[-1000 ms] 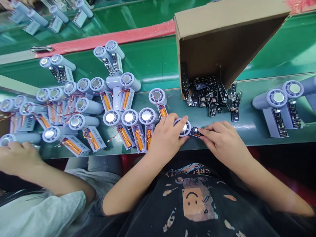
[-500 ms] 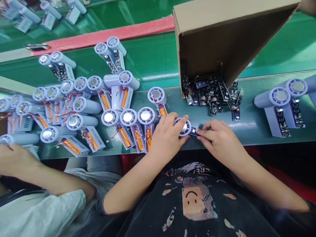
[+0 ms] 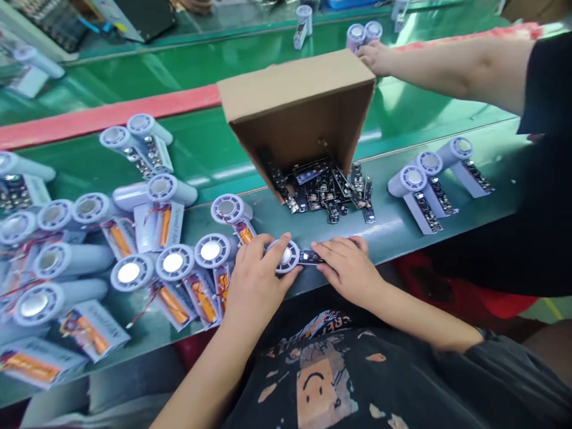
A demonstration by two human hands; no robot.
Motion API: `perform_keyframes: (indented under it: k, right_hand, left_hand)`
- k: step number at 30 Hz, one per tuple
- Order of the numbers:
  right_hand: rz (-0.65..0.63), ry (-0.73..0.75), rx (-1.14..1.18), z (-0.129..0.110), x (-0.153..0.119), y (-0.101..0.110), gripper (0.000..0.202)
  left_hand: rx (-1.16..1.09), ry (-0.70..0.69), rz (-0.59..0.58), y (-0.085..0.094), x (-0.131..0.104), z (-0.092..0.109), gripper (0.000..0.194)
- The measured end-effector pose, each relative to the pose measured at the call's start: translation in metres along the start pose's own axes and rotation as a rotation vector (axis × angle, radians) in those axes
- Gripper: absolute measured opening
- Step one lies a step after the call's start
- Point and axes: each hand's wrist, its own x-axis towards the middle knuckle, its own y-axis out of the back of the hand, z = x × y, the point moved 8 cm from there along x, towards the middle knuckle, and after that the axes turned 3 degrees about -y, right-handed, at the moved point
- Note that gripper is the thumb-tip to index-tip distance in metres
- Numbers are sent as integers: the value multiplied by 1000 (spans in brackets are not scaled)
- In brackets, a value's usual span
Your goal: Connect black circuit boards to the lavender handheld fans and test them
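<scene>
My left hand is closed round the head of a lilac handheld fan, whose round vented end with a silver disc faces up. A narrow black circuit board extends from beside the fan head toward my right hand. The fingers of that hand are closed on the board's far end and hide it, along with most of the handle. Whether the board is fully seated in the handle I cannot tell. Just left of my left hand lie fans with orange batteries in their open handles.
A tipped cardboard box spills loose circuit boards onto the green bench. Fans with boards fitted lie to the right. Another person's arm reaches across at upper right, its hand at two fans on the line behind.
The view has swung right, so box and fans appear further left. My right hand's fingers now lie flatter along the board. A person's arm has come in at the right; the co-worker at left has left view.
</scene>
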Motion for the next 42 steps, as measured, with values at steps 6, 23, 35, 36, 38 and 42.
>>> perform_keyframes:
  k: [6,23,35,36,38,42]
  right_hand:
    - [-27,101,-142,-9,-7,-8,45]
    - [26,15,72,9,-8,8,47]
    - [63,-136,174,29,-21,23,12]
    - [69,-127,157,27,-21,25,11]
    - [100,-114,103,25,-22,29,11]
    - [107,-147,42,27,-24,32,15]
  left_hand:
    - [19,-59,-1,-6,2,-5,42]
    - [-193,-97,-171,-11,16,12,16]
    - [-197,-45,-211,-13,12,16,18]
    - [-199,-47,-216,-13,12,17,16]
    - [-191,-47,-214,-13,12,16,16]
    - [-157,-41,-202,-12,12,17,18]
